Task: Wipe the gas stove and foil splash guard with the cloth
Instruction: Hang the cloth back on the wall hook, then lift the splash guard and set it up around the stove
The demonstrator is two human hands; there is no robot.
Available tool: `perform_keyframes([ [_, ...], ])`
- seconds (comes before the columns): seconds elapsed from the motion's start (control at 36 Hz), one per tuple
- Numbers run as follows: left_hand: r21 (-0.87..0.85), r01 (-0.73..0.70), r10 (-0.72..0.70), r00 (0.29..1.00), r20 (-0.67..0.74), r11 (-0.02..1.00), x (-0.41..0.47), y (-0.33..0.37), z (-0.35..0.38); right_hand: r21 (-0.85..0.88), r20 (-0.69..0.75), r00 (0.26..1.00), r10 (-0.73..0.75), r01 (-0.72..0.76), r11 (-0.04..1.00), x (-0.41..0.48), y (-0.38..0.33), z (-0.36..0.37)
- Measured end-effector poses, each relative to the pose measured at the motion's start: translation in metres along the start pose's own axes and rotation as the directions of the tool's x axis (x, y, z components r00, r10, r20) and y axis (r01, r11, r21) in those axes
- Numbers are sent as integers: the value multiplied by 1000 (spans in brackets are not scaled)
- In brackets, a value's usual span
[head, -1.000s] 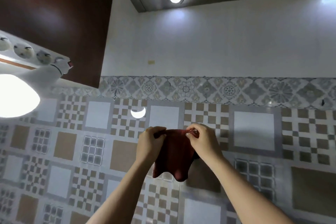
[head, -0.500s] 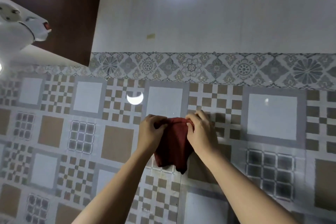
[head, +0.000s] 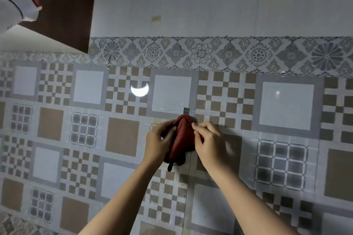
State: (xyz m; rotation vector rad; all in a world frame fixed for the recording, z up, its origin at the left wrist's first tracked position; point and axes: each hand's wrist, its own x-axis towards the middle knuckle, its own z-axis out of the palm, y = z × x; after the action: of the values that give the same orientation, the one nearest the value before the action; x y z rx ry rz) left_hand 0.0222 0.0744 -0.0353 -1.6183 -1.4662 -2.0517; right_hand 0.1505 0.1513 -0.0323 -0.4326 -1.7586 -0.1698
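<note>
A dark red cloth (head: 181, 137) is bunched between both hands, held up in front of the patterned tile wall. My left hand (head: 159, 142) grips its left side and my right hand (head: 209, 140) pinches its upper right edge. A small dark loop (head: 170, 167) hangs from the cloth's bottom. A glossy transparent sheet (head: 172, 109) with a strip of tape (head: 186, 110) covers the tiles just above the cloth. The gas stove is out of view.
A dark brown cabinet (head: 63, 5) hangs at the upper left, with a white lamp-like object (head: 17, 9) in front of it. A lamp's reflection (head: 139, 89) shines on the tiles. Plain white wall (head: 219, 2) lies above the ornamental tile border (head: 210, 54).
The view has tilted downward, so the hood and ceiling light left the frame. Both hands have gathered the cloth from a spread hang into a tighter bundle.
</note>
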Motion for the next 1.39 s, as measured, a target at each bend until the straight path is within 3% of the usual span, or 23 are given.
perform_keyframes([
  [0.25,-252,134,-104,986,129,958,-16,-1,-2,84,58,998,21,-25,996,-23,1,0],
  [0.39,-259,184,-144,976,166,948,-15,4,-5,101,134,989,57,-71,992,-23,-1,-6],
  [0.67,-23,286,-278,946,164,958,-12,34,-16,45,362,902,234,-268,962,-9,-22,-34],
  [0.94,311,179,-249,947,201,933,-15,95,-47,-29,454,828,330,-356,934,19,-66,-85],
  [1.22,613,-12,-143,968,204,790,-68,147,-117,93,546,803,238,-340,936,-1,-160,-105],
  [1.39,739,54,-193,976,104,671,-155,129,-188,199,656,741,142,-352,914,-74,-226,-71],
])
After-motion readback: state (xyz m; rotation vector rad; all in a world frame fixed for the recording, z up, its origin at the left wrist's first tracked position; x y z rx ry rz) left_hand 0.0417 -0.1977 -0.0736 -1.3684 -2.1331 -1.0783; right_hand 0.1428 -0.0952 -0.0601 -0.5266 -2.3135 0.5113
